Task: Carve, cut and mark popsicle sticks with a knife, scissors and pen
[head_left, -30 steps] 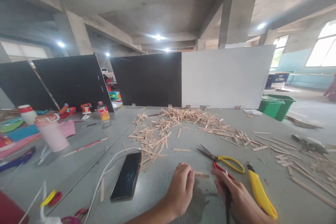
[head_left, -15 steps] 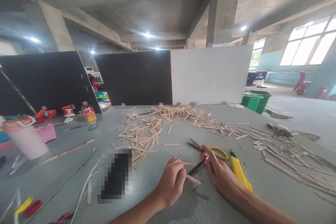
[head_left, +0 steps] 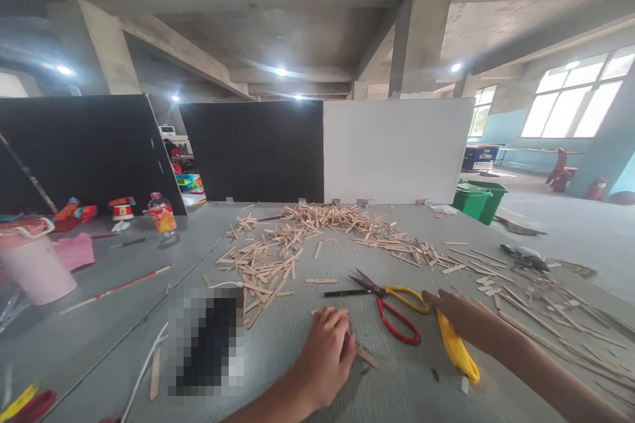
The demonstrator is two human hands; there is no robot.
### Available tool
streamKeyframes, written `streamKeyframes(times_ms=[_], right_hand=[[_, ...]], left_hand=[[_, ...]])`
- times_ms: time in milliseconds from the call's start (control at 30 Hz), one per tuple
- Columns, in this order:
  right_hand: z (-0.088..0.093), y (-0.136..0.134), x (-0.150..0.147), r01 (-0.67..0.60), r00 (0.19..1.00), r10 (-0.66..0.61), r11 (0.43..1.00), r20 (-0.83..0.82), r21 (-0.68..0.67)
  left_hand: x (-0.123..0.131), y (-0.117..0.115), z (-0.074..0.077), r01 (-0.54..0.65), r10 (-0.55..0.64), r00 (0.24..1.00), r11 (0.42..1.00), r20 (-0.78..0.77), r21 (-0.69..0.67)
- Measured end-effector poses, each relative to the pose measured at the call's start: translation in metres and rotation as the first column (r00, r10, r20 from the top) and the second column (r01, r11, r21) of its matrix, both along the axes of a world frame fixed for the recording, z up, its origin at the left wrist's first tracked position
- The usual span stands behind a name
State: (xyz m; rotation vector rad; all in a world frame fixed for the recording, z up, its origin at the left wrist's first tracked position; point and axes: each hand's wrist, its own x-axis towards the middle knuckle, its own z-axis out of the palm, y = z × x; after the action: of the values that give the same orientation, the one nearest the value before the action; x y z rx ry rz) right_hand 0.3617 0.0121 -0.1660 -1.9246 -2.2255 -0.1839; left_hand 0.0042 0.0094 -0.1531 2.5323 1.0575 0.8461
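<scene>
My left hand (head_left: 327, 358) is closed near the table's front edge. A flat wooden stick (head_left: 368, 358) pokes out from under its fingers to the right. My right hand (head_left: 456, 316) has its fingers closed over the front end of a yellow utility knife (head_left: 455, 347), hiding the tip. Between the hands, scissors (head_left: 380, 291) with one yellow and one red handle lie with blades slightly apart. A black pen-like tool (head_left: 344, 293) rests by the blades. Another wooden stick (head_left: 321, 281) lies just beyond my left hand.
A heap of wooden sticks (head_left: 270, 264) spreads across the table's back. Longer strips (head_left: 540, 327) are scattered at the right. A blurred-out dark object (head_left: 213, 340) with a white cable lies at left. A bottle (head_left: 163, 217) and a pink tumbler (head_left: 37, 268) stand further left.
My right hand has let go of the black pen-like tool, now lying left of the scissors' pivot, and moved right to the utility knife. My left hand stays at the wooden stick.
</scene>
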Motion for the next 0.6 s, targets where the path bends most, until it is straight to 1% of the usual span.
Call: streamKeyframes(times_ms=[67,133,200,267,333,400,433,500,533,567,600], right_hand=[[-0.007,0.003,-0.002,-0.038,0.999,0.039,0.999,0.032,-0.039],[-0.009,0.006,-0.003,-0.071,0.997,0.074,0.995,0.04,-0.064],[-0.005,0.008,-0.002,-0.099,0.995,0.101,0.993,0.025,-0.062],[0.004,0.008,0.0,-0.12,0.993,0.12,0.992,-0.012,-0.037],[0.018,0.007,0.0,-0.137,0.988,0.137,0.991,-0.077,-0.004],[0.032,0.004,-0.008,-0.149,0.979,0.153,0.988,-0.138,0.037],[0.037,0.001,-0.015,-0.156,0.965,0.163,0.986,-0.205,0.053],[0.041,-0.005,-0.037,-0.16,0.887,0.174,0.985,-0.427,0.068],[0.039,-0.009,-0.051,-0.185,0.593,0.122,0.983,-0.796,0.013],[0.035,-0.012,-0.067,-0.21,0.175,-0.017,0.976,-0.984,-0.054],[0.029,-0.015,-0.082,-0.245,0.053,-0.088,0.964,-0.995,-0.099]], left_hand=[[0.0,0.001,-0.002,-0.047,0.048,0.999,0.999,-0.02,0.014],[0.0,0.001,-0.003,-0.077,0.079,0.996,0.996,-0.037,0.034],[0.0,0.0,-0.004,-0.091,0.094,0.994,0.994,-0.056,0.061],[0.0,-0.001,-0.006,-0.093,0.1,0.992,0.991,-0.076,0.093],[0.0,-0.001,-0.01,-0.079,0.091,0.991,0.989,-0.098,0.127],[0.001,-0.001,-0.014,-0.045,0.064,0.991,0.987,-0.116,0.157],[0.001,0.0,-0.017,-0.023,0.045,0.991,0.985,-0.123,0.17],[0.002,0.002,-0.021,0.018,0.008,0.991,0.981,-0.131,0.191],[0.003,0.003,-0.023,0.034,-0.008,0.991,0.979,-0.132,0.2],[0.003,0.004,-0.025,0.048,-0.021,0.991,0.977,-0.132,0.208],[0.003,0.005,-0.026,0.061,-0.033,0.991,0.975,-0.132,0.214]])
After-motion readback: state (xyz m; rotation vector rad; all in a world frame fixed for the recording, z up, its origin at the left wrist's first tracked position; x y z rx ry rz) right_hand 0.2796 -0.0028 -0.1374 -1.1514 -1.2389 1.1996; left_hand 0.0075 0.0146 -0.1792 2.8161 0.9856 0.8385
